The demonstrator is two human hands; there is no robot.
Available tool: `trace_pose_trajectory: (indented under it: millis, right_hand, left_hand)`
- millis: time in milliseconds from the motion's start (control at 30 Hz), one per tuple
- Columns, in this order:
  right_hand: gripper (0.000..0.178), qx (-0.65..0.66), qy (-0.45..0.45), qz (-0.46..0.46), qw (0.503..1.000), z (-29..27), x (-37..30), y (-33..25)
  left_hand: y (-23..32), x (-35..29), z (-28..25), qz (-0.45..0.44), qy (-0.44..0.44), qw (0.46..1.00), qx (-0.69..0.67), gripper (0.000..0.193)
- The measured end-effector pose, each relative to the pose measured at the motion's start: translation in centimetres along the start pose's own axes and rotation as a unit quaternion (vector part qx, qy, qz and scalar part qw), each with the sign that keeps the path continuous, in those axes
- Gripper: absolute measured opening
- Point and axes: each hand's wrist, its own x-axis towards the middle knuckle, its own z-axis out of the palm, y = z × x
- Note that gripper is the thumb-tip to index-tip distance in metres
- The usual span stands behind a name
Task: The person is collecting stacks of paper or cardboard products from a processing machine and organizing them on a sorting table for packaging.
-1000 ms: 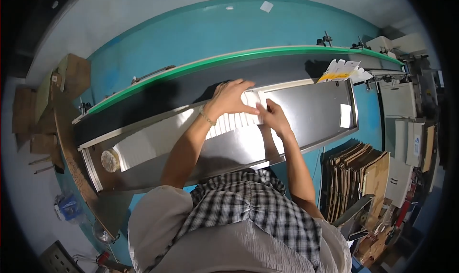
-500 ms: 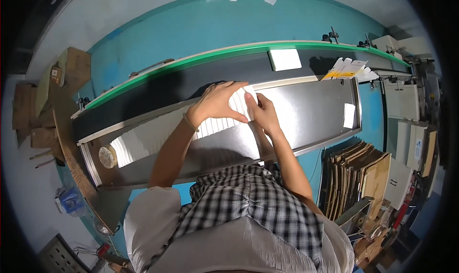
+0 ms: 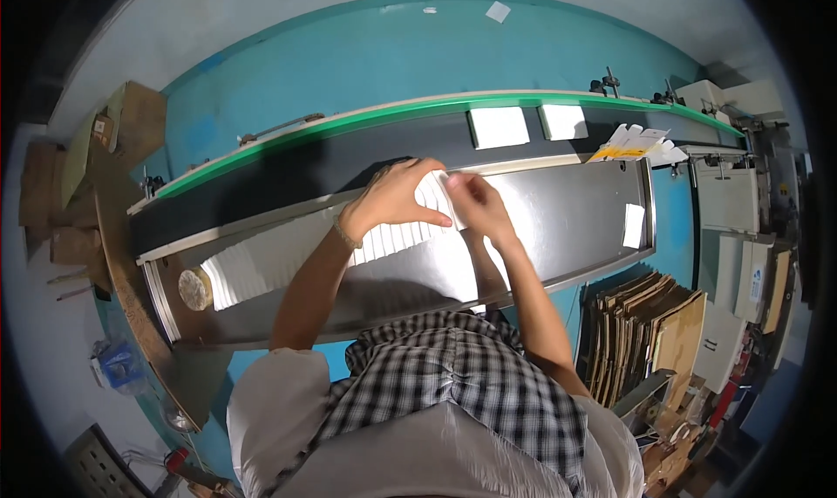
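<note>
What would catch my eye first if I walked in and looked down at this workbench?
Probably the two hands meeting at the centre: the left hand and right hand both grip the end of a long fanned row of flat white cards lying on the shiny steel table. Just beyond, two square white cartons lie on the green-edged black conveyor belt, and a stack of brown cardboard sheets stands at lower right.

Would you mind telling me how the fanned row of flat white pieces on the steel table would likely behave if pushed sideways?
The fanned row of white pieces looks thin and overlapped, so it would probably slide and bunch up. The steel table looks smooth and shiny, so likely little grip. Both hands pinch its end, suggesting lightness.
</note>
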Motion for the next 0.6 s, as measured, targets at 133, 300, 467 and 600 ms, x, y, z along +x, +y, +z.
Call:
trace_pose_trajectory:
  millis: [133, 300, 467, 600]
  right_hand:
    - [0.046, -0.007, -0.019, 0.096, 0.995, 0.5, -1.4, -0.4]
    - [0.049, 0.042, -0.100, 0.186, 0.977, -2.1, -2.1, -0.9]
    - [0.029, 0.179, 0.039, 0.189, 0.965, -2.6, 2.6, -0.2]
    - [0.047, 0.067, 0.021, 0.109, 0.992, -0.1, 0.3, 0.4]
  left_hand:
    - [-0.3, -1.0, -0.3, 0.077, 0.039, 0.996, 0.004, 0.080]
    - [-0.4, -1.9, -0.6, 0.006, 0.003, 1.000, -0.027, 0.073]
    - [-0.2, -1.4, -0.4, 0.014, -0.001, 1.000, -0.026, 0.071]
    - [-0.9, -1.5, -0.5, 0.001, 0.012, 0.999, -0.040, 0.075]
